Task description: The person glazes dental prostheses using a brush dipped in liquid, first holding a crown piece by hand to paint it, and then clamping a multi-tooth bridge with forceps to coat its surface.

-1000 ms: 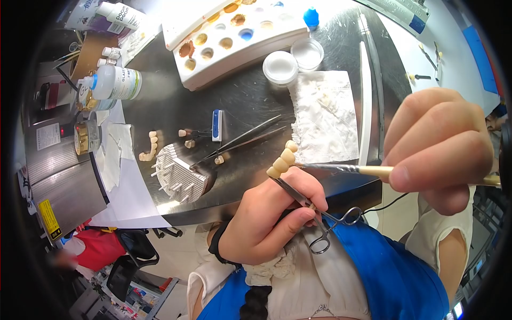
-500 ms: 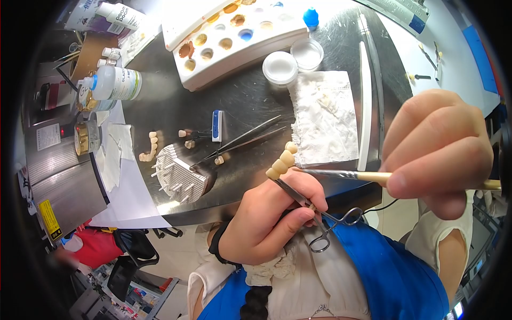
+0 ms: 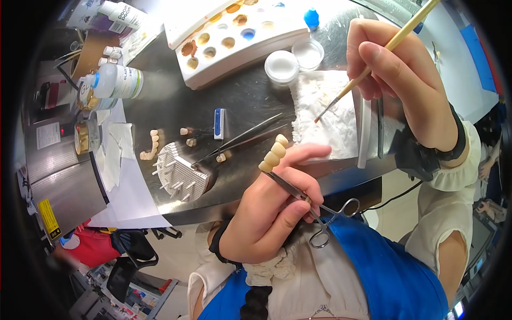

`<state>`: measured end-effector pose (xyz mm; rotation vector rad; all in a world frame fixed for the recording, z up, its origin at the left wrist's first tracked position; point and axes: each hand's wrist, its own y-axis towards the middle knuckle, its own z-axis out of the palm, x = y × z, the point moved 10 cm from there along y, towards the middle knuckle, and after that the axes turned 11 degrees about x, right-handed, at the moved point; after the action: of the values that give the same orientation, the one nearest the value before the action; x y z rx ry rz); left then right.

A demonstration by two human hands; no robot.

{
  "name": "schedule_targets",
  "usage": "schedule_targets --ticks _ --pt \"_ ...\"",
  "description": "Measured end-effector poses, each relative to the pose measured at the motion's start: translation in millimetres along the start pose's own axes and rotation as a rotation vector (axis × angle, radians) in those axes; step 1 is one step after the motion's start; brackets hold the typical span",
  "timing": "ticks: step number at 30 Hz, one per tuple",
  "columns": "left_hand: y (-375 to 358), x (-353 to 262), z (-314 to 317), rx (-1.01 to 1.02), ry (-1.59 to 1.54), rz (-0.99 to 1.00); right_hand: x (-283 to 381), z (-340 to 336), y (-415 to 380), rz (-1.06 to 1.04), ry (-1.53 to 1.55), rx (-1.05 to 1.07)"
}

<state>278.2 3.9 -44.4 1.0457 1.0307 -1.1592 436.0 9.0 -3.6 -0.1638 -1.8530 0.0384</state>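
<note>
Standing on the steel bench [image 3: 250, 101] at the far left are a white plastic bottle [image 3: 114, 81] and a small gold-lidded jar [image 3: 86, 136]. Just right of them lie a curved row of loose teeth [image 3: 151, 146] and a honeycomb firing tray [image 3: 181, 172] bristling with thin pins. Long tweezers [image 3: 242, 140] rest past it, and a white well palette [image 3: 234, 37] with dabs of brown and blue stain sits above.

Near the middle, the left hand [image 3: 272, 213] is closed around ring-handled forceps [image 3: 306, 200], whose tips clamp a small dental bridge [image 3: 273, 153] of about four cream teeth, raised over the bench edge. It looks light, hard and glossy, probably slippery and brittle like ceramic, so gripping it from underneath with the forceps, away from the outer faces, seems the sound hold.

Further right, a crumpled white tissue [image 3: 325, 114] lies soft and absorbent on the steel. The right hand [image 3: 400, 74] pinches a slim wooden-handled brush [image 3: 368, 66], fingers together on the shaft, its fine tip touching the tissue.
</note>
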Motion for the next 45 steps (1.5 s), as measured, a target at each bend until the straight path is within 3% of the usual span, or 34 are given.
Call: schedule_targets --ticks 6,10,12,18,28,31,38,45 --pt "-1 -2 0 -0.012 -0.031 -0.021 14 -9 -3 -0.045 -0.14 -0.023" --pt "0 0 1 0.013 0.006 0.001 28 -16 -7 -0.17 0.287 0.018" --pt "-1 1 2 0.014 -0.021 -0.017 40 -20 -18 -0.367 -0.286 -0.215" --pt "-1 1 5 0.042 -0.049 -0.05 31 -6 -6 -0.361 -0.228 -0.039" --pt "-3 3 3 -0.01 -0.083 -0.111 32 -1 -7 -0.358 -0.234 -0.013" --pt "-3 4 4 -0.005 -0.08 -0.11 34 -12 -15 -0.345 -0.228 -0.137" --pt "-4 5 3 -0.001 -0.096 -0.132 62 -4 -38 -0.699 -0.364 0.141" --pt "-4 6 6 0.025 -0.105 -0.123 70 15 -43 -0.731 -0.338 0.324"
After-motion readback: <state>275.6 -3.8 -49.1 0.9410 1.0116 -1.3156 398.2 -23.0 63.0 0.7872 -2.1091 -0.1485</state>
